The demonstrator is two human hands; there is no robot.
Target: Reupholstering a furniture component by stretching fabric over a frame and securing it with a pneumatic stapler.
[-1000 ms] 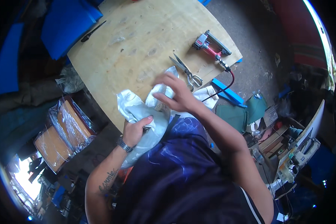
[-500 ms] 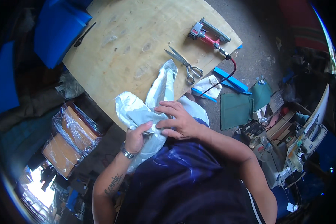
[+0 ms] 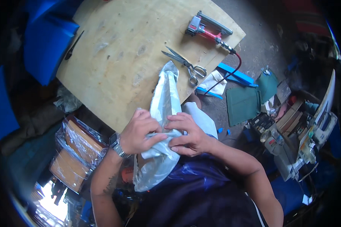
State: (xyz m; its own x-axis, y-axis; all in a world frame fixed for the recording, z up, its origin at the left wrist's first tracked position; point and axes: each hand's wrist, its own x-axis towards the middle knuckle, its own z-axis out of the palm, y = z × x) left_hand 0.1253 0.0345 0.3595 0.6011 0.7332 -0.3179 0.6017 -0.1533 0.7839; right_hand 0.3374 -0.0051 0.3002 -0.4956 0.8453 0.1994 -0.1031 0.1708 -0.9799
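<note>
A pale silvery-white fabric piece (image 3: 160,168) is bunched up over my lap. One narrow strip of it runs up onto the table, and a loose flap hangs towards my shirt. My left hand (image 3: 140,130), with a metal watch on its wrist, is closed round a fold of it. Opposite, my right hand (image 3: 189,135) pinches the same folds between thumb and fingers. The two hands nearly meet, and the cloth between them is partly hidden. Metal scissors (image 3: 185,65) lie half spread on the table just beyond the strip's tip.
A red and grey pneumatic stapler (image 3: 210,33) with a red hose (image 3: 237,66) lies by the right edge of the plywood table (image 3: 113,68). A dark pointed tool (image 3: 72,47) rests at the left edge. Plastic-wrapped brown panels (image 3: 70,166) stand lower left; green pieces (image 3: 243,106) lie right.
My left hand has turned over and moved up onto the fabric. The upper left flap has been folded down and now hangs below my hands. My view has shifted slightly.
</note>
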